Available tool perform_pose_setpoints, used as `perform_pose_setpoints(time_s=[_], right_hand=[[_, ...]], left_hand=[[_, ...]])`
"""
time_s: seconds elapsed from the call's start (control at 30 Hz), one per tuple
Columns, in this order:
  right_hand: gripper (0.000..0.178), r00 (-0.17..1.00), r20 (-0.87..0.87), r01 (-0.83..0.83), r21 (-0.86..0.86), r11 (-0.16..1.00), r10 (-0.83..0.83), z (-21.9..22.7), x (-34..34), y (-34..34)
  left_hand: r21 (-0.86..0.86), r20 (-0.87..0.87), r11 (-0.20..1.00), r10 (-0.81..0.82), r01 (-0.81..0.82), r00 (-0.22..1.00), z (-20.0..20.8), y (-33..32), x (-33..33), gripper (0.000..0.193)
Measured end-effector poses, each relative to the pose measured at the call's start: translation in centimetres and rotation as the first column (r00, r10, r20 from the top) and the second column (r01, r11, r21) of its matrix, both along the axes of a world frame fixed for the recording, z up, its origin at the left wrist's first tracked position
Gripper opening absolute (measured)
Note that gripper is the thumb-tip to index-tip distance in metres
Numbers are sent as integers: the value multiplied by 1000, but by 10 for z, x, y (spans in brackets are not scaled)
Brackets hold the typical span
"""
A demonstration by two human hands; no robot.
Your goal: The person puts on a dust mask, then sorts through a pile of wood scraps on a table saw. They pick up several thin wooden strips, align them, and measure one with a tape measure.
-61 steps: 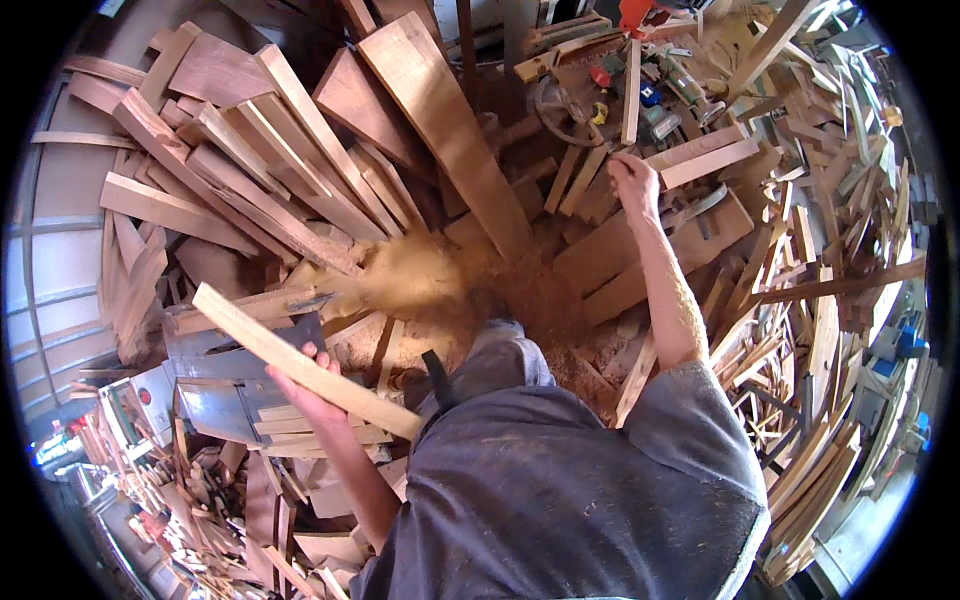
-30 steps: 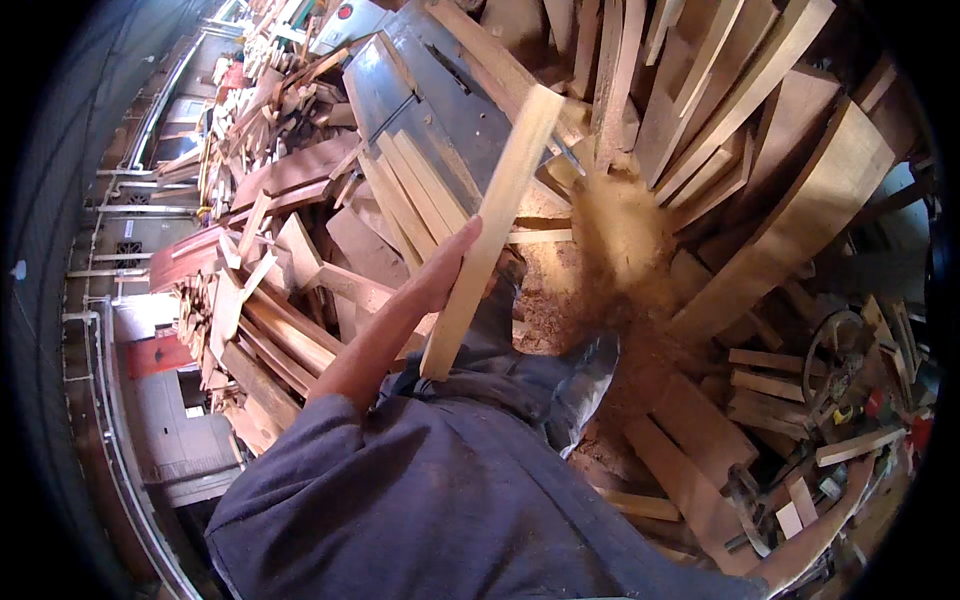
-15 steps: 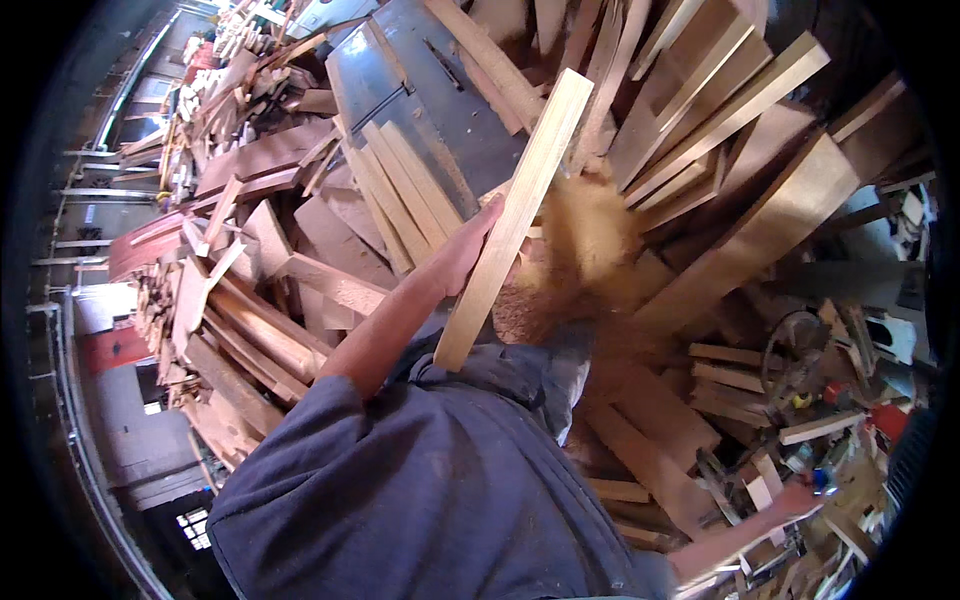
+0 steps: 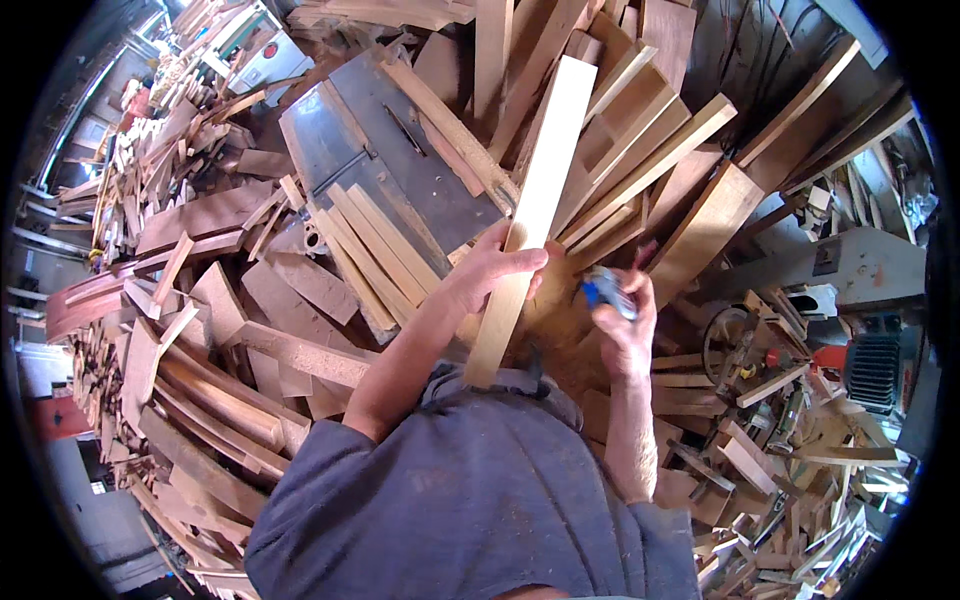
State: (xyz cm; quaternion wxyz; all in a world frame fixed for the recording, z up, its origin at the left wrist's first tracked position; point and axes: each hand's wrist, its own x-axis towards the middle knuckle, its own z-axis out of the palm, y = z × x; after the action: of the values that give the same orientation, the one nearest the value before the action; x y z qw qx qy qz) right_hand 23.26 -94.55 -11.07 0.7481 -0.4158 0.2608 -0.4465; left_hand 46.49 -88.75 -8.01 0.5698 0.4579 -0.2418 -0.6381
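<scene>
- Far left of the frame: heaps of wood offcuts [image 4: 190,330] lie in loose layers, reddish and pale pieces mixed, seemingly dropped as they came rather than stacked.
- Upper left of centre: a grey metal machine table [image 4: 400,165] stands half buried, with several pale strips [image 4: 370,250] lying side by side on its lower edge, likely put there to keep them to hand.
- Centre: the left hand [image 4: 490,270] is wrapped around a long pale plank [image 4: 530,215], fingers over its face and thumb behind. The plank runs from the person's chest up toward the top middle of the frame, tilted slightly right; I would say it is held clear of the pile so its length can be looked over.
- Just right of centre: the right hand [image 4: 622,320] is closed on a small blue object [image 4: 605,290], raised close to the plank's lower half. It is too small and blurred to name.
- Right of centre: broad brown boards [image 4: 705,225] lean fanwise against one another.
- Far right: a grey machine body [image 4: 860,270] with a red part and scattered scraps below it.
- Against half a second ago: the plank sits at much the same slant in the same grip, but the right hand, then out of sight, is now up beside it with the blue object, and the sawdust mound by the plank is mostly covered.
</scene>
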Motion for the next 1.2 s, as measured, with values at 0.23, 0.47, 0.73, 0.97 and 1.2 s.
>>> perform_pose_setpoints(time_s=[0.23,0.47,0.73,0.97,1.2], right_hand=[[64,876,-410,-377,-250,892,255,67,76,5],[71,749,-656,-584,-582,565,98,66,92,9],[45,639,-747,-533,-602,594,-184,69,20,-34],[30,788,-491,-298,-832,467,-372,103,-34,-93],[28,670,-488,-278,-864,420,-559,175,4,-123]], left_hand=[[-45,264,997,68,-59,962,34,34,29,48],[-94,285,993,93,-69,954,34,62,50,55],[-119,174,942,330,-313,928,49,96,88,38],[-219,141,935,312,-278,939,56,89,93,41],[-186,-1,980,78,-77,997,32,84,73,70]])
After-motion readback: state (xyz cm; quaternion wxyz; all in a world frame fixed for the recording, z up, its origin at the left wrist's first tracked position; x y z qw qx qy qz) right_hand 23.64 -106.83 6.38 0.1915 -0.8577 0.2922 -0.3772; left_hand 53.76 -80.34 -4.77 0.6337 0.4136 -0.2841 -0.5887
